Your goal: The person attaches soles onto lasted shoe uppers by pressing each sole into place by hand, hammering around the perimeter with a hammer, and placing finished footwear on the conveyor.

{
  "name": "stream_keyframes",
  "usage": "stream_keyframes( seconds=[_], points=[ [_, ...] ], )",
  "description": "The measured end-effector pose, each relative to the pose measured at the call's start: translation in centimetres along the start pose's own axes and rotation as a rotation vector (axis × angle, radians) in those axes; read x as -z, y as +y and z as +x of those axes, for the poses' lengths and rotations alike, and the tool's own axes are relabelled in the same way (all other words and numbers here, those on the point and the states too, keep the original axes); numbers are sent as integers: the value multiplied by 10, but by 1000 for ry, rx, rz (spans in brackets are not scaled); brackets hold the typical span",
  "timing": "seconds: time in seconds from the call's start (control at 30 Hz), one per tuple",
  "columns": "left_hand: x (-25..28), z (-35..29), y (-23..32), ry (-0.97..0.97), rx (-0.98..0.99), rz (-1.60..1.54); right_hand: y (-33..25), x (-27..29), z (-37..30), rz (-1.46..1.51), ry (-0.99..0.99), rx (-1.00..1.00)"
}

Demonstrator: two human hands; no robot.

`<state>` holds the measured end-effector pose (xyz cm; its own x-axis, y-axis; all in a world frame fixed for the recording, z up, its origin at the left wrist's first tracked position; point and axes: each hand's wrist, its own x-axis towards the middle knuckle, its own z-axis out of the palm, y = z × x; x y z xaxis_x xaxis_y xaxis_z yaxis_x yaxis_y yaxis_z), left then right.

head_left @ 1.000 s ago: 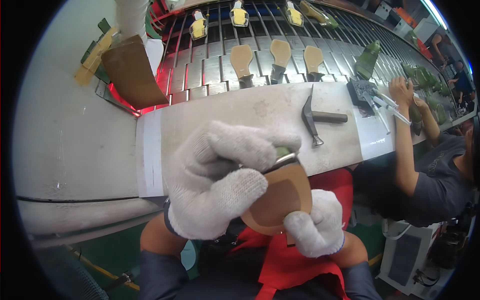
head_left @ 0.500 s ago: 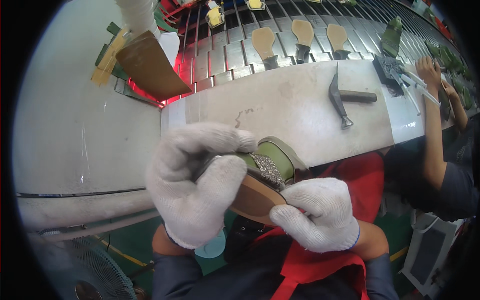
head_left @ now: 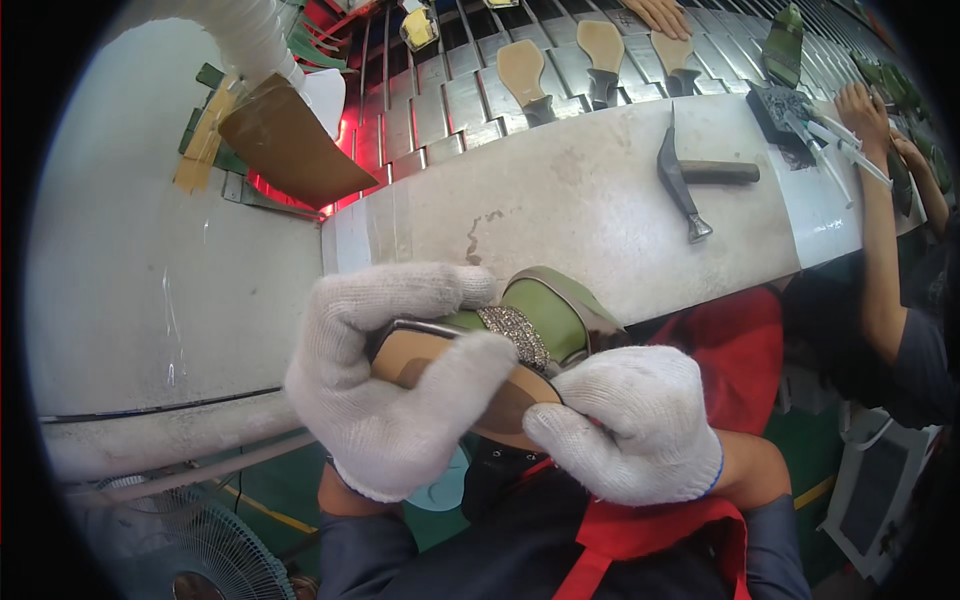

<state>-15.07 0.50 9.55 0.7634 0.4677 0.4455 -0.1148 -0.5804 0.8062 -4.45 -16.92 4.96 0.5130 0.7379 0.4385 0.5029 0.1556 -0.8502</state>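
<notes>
Between my two white-gloved hands is a sandal on a green shoe last [head_left: 545, 312], tipped so its tan sole [head_left: 512, 405] faces me. A glittery, stone-studded strap [head_left: 514, 330] crosses the last, and a metallic strap runs round the heel part. My left hand [head_left: 390, 380] is closed round the toe end, its thumb lying across the sole and its fingers over the far side. With thumb and forefinger, my right hand [head_left: 630, 420] pinches the edge of the sole near its middle. The glove hides part of the toe.
On the pale worktable [head_left: 560, 210] lies a hammer [head_left: 685, 180] with a wooden handle. Beyond it, tan soles [head_left: 600, 48] rest on a metal slat conveyor [head_left: 450, 110]. A co-worker's arms [head_left: 880, 220] reach in at right, by a dark block [head_left: 780, 115]. A brown board [head_left: 295, 140] stands at left.
My left thumb has shifted across the sole, and more of the toe end shows. The sandal has moved slightly left. Another person's hand has appeared over the far right sole on the conveyor.
</notes>
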Motion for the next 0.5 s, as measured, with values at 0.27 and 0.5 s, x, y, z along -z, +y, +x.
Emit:
stream_keyframes(
  seconds=[0.27, 0.5],
  points=[
    [-16, 14, 25, -150, 147, -334, -23, 44, 24, -255, 81, 126],
    [-65, 30, -81, -47, 501, -1024, -26, 96, 21, 65, 113, -313]
  ],
)
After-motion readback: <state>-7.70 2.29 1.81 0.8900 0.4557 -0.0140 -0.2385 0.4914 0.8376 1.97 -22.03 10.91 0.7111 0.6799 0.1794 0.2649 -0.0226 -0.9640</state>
